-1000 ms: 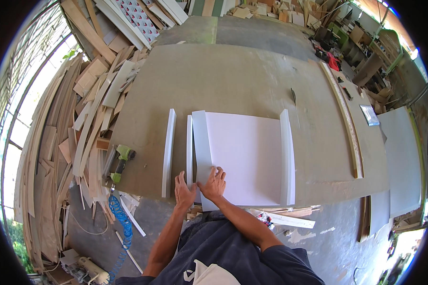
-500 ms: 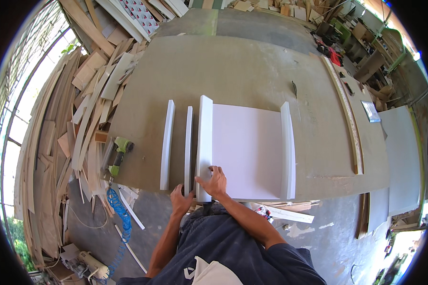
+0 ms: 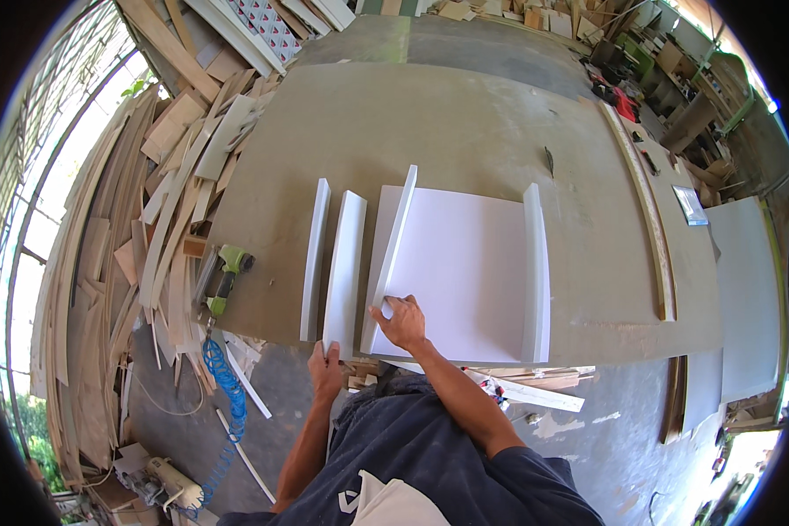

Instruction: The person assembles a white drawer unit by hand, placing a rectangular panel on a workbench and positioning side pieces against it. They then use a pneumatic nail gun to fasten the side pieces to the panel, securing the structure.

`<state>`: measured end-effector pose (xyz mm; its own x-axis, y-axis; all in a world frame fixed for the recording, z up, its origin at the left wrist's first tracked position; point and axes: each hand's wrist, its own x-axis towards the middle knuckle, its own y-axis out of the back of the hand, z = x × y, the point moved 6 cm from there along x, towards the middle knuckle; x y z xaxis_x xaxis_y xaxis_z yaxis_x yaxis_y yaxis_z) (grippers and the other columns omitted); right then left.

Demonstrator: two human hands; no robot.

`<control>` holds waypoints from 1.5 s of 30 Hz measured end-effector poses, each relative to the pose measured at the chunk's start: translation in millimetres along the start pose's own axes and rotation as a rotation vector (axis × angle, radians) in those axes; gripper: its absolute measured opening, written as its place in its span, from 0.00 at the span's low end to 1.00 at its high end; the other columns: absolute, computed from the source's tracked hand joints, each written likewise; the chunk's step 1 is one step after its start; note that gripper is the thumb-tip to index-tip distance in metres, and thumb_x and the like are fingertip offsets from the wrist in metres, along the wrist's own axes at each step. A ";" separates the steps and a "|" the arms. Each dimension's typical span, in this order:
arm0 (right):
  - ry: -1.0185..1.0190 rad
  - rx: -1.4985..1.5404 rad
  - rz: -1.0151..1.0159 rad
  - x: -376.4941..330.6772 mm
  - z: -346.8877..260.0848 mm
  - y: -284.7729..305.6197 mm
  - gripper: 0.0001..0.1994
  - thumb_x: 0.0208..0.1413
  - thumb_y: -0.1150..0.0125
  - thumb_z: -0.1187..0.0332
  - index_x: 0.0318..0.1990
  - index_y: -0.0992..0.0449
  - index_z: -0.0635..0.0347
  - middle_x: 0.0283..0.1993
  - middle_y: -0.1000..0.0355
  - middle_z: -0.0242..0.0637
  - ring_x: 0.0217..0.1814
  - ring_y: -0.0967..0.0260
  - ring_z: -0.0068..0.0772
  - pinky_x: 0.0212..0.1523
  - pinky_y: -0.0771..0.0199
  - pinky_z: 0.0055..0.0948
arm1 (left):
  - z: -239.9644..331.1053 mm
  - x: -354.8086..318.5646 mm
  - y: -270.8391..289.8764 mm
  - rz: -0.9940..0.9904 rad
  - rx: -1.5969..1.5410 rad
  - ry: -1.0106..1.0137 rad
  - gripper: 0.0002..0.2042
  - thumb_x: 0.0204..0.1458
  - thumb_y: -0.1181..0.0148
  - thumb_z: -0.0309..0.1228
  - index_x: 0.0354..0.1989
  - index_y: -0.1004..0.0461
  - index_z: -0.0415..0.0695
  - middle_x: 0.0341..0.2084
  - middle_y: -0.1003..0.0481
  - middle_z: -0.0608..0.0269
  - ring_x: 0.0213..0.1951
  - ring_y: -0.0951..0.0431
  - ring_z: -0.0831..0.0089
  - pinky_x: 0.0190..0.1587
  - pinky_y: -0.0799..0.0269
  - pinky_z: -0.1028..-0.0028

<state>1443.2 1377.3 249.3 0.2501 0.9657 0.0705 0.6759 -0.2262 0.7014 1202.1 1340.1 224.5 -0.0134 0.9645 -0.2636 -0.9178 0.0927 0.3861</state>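
A flat white panel (image 3: 469, 272) lies at the near edge of a large brown worktable (image 3: 412, 114). My right hand (image 3: 401, 323) grips a slanted white board strip (image 3: 396, 232) near its lower end, above the panel's left side. My left hand (image 3: 326, 373) pinches the near end of another white strip (image 3: 345, 263), whose broad face is visible. Further left, a narrow strip (image 3: 316, 263) stands by itself, touched by neither hand. Along the panel's right edge runs one more white strip (image 3: 535, 272).
On the table's left edge lies a green nail gun (image 3: 226, 279) with a coiled blue hose (image 3: 226, 377) hanging down. Wood offcuts (image 3: 96, 289) are heaped at the left. A long wooden bar (image 3: 644, 219) lies on the table's right side.
The strip under my right hand has turned narrow edge up, its far end swinging right over the panel. The strip at my left hand has turned to show its broad face.
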 end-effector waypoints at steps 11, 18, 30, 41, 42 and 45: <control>-0.055 0.179 0.091 -6.9 9.6 8.8 0.23 0.64 0.39 0.52 0.47 0.19 0.69 0.53 0.21 0.50 0.51 0.25 0.50 0.51 0.24 0.43 | 27.8 -20.3 31.0 -0.126 -0.649 -0.141 0.15 0.71 0.48 0.34 0.57 0.28 0.35 0.47 0.23 0.65 0.49 0.26 0.79 0.55 0.31 0.75; -0.087 1.251 0.058 -4.4 -39.7 84.6 0.36 0.70 0.58 0.41 0.67 0.33 0.67 0.63 0.28 0.52 0.56 0.26 0.45 0.55 0.27 0.41 | 105.0 -41.1 41.4 -0.042 -0.156 -0.364 0.13 0.64 0.40 0.31 0.53 0.22 0.37 0.46 0.21 0.58 0.51 0.24 0.69 0.56 0.31 0.71; -0.188 1.866 0.423 -106.6 -9.0 196.2 0.36 0.62 0.47 0.46 0.65 0.34 0.71 0.65 0.32 0.53 0.72 0.37 0.60 0.65 0.28 0.50 | 176.9 -88.9 7.7 0.177 0.197 -1.050 0.19 0.45 0.33 0.15 0.44 0.13 0.51 0.58 0.25 0.48 0.62 0.28 0.46 0.64 0.31 0.56; -0.458 1.716 0.525 -173.3 66.5 197.2 0.34 0.56 0.44 0.52 0.63 0.33 0.72 0.63 0.30 0.60 0.66 0.29 0.52 0.54 0.17 0.41 | 170.8 -79.9 -31.2 -0.119 0.238 -1.033 0.21 0.44 0.30 0.21 0.51 0.17 0.43 0.61 0.27 0.48 0.64 0.31 0.44 0.66 0.36 0.51; -0.485 1.710 0.521 -177.6 71.7 194.1 0.34 0.56 0.44 0.52 0.63 0.33 0.71 0.63 0.29 0.59 0.65 0.28 0.51 0.51 0.16 0.39 | 186.3 -81.9 -34.5 -0.200 0.291 -1.011 0.24 0.44 0.29 0.26 0.54 0.19 0.43 0.63 0.29 0.48 0.65 0.32 0.44 0.67 0.38 0.49; -0.522 1.690 0.611 -189.4 81.4 195.7 0.34 0.55 0.43 0.53 0.63 0.33 0.71 0.61 0.28 0.59 0.64 0.26 0.49 0.53 0.17 0.38 | 219.2 -88.2 -47.3 -0.391 0.208 -0.862 0.36 0.46 0.28 0.43 0.65 0.28 0.40 0.68 0.37 0.43 0.70 0.39 0.42 0.70 0.45 0.47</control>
<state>1584.6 1139.7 315.4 0.6301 0.6555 -0.4162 0.2253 -0.6673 -0.7099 1333.7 1304.8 423.2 0.6496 0.6985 0.3001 -0.7059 0.4076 0.5794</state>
